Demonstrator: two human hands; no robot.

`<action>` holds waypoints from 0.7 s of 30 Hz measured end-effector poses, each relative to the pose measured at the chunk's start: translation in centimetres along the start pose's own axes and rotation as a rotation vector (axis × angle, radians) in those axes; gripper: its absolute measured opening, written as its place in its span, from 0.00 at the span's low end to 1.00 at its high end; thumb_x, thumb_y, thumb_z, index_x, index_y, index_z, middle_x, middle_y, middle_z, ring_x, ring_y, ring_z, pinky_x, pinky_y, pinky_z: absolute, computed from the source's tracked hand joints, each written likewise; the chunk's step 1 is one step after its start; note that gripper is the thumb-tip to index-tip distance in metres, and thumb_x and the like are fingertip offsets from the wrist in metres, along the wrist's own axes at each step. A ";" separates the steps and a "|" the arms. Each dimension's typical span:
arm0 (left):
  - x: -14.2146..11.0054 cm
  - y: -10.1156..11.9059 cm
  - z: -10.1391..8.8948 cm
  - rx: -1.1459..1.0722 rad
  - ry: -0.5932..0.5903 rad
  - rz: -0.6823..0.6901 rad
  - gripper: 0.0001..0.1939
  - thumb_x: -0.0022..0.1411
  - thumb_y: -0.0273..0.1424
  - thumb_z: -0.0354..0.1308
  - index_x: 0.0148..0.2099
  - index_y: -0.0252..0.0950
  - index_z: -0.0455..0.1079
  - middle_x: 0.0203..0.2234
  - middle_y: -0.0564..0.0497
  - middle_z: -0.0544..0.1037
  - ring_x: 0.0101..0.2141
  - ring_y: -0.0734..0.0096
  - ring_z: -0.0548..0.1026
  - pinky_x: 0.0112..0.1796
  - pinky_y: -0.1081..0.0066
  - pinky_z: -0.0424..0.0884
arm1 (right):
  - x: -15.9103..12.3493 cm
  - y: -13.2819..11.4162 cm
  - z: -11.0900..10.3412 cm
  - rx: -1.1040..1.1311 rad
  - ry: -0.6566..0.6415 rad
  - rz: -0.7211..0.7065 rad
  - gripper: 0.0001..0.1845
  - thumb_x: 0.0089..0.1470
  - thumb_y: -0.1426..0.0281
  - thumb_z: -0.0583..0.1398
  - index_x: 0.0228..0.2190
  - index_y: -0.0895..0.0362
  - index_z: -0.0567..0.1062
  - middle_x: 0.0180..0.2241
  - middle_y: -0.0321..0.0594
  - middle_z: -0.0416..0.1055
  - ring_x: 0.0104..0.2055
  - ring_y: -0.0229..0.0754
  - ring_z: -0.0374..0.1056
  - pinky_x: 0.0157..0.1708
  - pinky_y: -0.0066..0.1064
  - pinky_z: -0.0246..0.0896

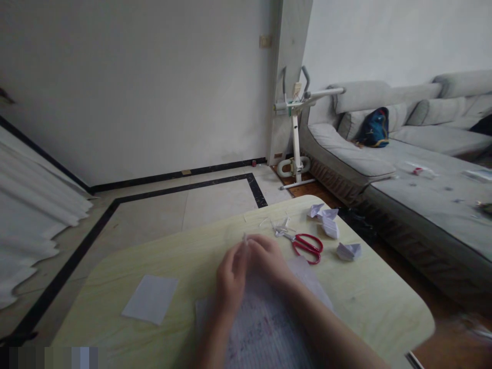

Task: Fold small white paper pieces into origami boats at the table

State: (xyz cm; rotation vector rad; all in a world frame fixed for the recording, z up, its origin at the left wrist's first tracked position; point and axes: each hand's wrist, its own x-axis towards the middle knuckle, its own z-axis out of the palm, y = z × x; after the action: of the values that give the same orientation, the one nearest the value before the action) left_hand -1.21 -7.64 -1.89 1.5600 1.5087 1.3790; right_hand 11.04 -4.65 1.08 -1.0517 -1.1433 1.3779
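Observation:
My left hand (229, 279) and my right hand (269, 259) meet at the middle of a pale wooden table (172, 256). Their fingertips pinch together on a small piece of white paper (245, 239) that pokes up between them. Under my forearms lies a lined sheet of paper (265, 323). Red-handled scissors (305, 246) lie just right of my right hand, with paper scraps (282, 226) by their blades.
A blank white sheet (150, 298) lies on the table's left part. Folded paper pieces (326, 220) and another (349, 251) sit at the table's right side. A grey sofa (403, 169) with a blue bag (373, 128) stands to the right; an exercise machine (295, 133) by the wall.

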 end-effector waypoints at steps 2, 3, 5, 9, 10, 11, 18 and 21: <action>0.0 -0.1 -0.1 -0.007 0.021 -0.030 0.17 0.64 0.38 0.49 0.49 0.36 0.71 0.43 0.43 0.78 0.44 0.62 0.76 0.44 0.66 0.70 | 0.0 0.0 0.0 0.070 -0.025 0.042 0.13 0.51 0.64 0.57 0.34 0.58 0.77 0.25 0.36 0.72 0.26 0.38 0.68 0.27 0.28 0.62; 0.0 -0.1 -0.2 -0.011 0.032 -0.040 0.17 0.65 0.38 0.48 0.49 0.36 0.71 0.43 0.43 0.78 0.43 0.62 0.76 0.44 0.66 0.70 | 0.0 0.0 0.0 0.082 -0.027 0.057 0.12 0.51 0.65 0.58 0.34 0.58 0.77 0.25 0.36 0.73 0.26 0.38 0.68 0.27 0.28 0.62; 0.0 -0.1 -0.3 -0.020 0.047 -0.044 0.17 0.65 0.37 0.46 0.49 0.35 0.70 0.42 0.43 0.78 0.43 0.62 0.76 0.43 0.67 0.70 | 0.0 -0.3 0.2 0.045 -0.002 0.064 0.09 0.48 0.67 0.60 0.32 0.58 0.77 0.27 0.37 0.74 0.29 0.39 0.69 0.29 0.28 0.64; 0.0 0.0 -0.4 -0.004 0.016 -0.036 0.17 0.64 0.37 0.48 0.49 0.35 0.70 0.42 0.43 0.79 0.43 0.61 0.76 0.42 0.68 0.70 | -0.1 -0.4 0.5 -0.116 0.074 0.040 0.06 0.45 0.69 0.62 0.28 0.59 0.77 0.25 0.37 0.74 0.28 0.39 0.69 0.28 0.28 0.63; 0.1 0.0 -0.4 0.009 0.010 -0.046 0.17 0.64 0.38 0.49 0.49 0.35 0.70 0.41 0.43 0.79 0.42 0.61 0.76 0.41 0.68 0.70 | -0.1 -0.3 0.5 -0.141 0.078 0.036 0.06 0.45 0.70 0.62 0.27 0.59 0.77 0.25 0.37 0.74 0.27 0.38 0.68 0.28 0.28 0.63; 0.1 0.0 -0.5 0.020 0.011 -0.061 0.17 0.64 0.38 0.49 0.48 0.34 0.71 0.39 0.43 0.79 0.41 0.61 0.77 0.40 0.68 0.71 | -0.1 -0.2 0.5 -0.158 0.077 0.032 0.05 0.45 0.70 0.62 0.27 0.59 0.77 0.25 0.37 0.74 0.26 0.38 0.68 0.27 0.28 0.62; 0.5 0.4 -0.7 -0.039 0.126 -0.118 0.16 0.61 0.40 0.51 0.43 0.34 0.71 0.34 0.45 0.79 0.37 0.63 0.76 0.38 0.70 0.70 | -0.2 0.0 0.4 -0.197 0.048 -0.020 0.09 0.47 0.72 0.59 0.33 0.59 0.77 0.29 0.39 0.75 0.30 0.39 0.69 0.30 0.28 0.63; 0.8 0.8 -0.9 -0.075 0.165 -0.173 0.16 0.59 0.41 0.52 0.39 0.33 0.71 0.28 0.47 0.77 0.31 0.64 0.75 0.33 0.71 0.70 | -0.1 -0.1 0.3 -0.243 0.084 -0.076 0.09 0.47 0.72 0.59 0.34 0.59 0.76 0.30 0.39 0.74 0.31 0.39 0.69 0.31 0.28 0.62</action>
State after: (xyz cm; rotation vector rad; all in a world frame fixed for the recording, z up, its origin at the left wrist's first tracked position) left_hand -1.86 -7.31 -0.70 1.2647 1.6279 1.4751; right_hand 10.74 -4.82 1.21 -1.2130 -1.2981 1.1443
